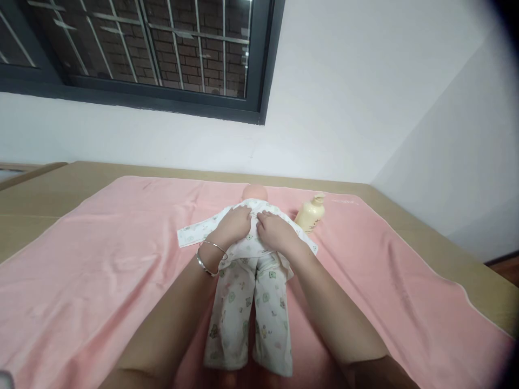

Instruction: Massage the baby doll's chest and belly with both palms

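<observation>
A doll lies lengthwise in front of me, its bald head (254,192) at the far end. It is dressed in a white printed long-sleeved top (246,249) and matching trousers (270,308). My left hand (236,222), with silver bangles (207,262) at the wrist, rests on the left of the top's upper part. Opposite it, my right hand (276,231) rests on the right side, fingers slightly bent and pointing inward. A narrow gap separates the fingertips of both hands. Both sets of fingers touch the fabric, and I see nothing gripped in them.
A pale yellow pump bottle (310,215) stands right of the doll's shoulder. Beneath everything is a pink blanket (133,237) with some wrinkles, spread over a wooden surface (95,175). Behind it rise a white wall (324,108) and a dark-framed window (162,97).
</observation>
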`<state>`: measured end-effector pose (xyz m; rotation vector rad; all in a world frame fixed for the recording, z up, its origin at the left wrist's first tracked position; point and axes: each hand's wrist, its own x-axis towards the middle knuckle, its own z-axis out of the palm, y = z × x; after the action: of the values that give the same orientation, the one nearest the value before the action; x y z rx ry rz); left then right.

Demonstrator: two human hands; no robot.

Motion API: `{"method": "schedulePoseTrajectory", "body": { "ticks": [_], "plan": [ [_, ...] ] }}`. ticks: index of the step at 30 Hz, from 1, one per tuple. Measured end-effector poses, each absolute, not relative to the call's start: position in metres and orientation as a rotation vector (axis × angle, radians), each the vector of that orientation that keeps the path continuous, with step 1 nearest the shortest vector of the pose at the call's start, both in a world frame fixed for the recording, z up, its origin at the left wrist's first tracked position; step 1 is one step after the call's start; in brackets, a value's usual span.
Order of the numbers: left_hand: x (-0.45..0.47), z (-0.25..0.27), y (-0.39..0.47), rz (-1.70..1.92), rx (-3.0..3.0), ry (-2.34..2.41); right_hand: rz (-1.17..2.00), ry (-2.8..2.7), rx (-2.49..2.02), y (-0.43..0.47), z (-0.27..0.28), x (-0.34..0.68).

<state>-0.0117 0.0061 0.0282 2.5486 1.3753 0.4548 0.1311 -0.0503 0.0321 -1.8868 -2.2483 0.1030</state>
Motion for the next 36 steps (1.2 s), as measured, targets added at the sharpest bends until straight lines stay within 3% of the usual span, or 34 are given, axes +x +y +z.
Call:
{"method": "schedulePoseTrajectory", "body": {
  "ticks": [5, 14, 36],
  "plan": [
    [-0.005, -0.001, 0.025, 0.715, 2.461, 1.428, 0.06, -2.088, -1.865, -0.03, 0.014, 0.137],
    [-0.003, -0.014, 0.021, 0.645, 2.388, 1.549, 0.146, -1.908, -1.908, -0.01, -0.021, 0.147],
    [-0.003, -0.013, 0.022, 0.621, 2.349, 1.517, 0.134, -1.916, -1.917, -0.009, -0.023, 0.146]
  ]
}}
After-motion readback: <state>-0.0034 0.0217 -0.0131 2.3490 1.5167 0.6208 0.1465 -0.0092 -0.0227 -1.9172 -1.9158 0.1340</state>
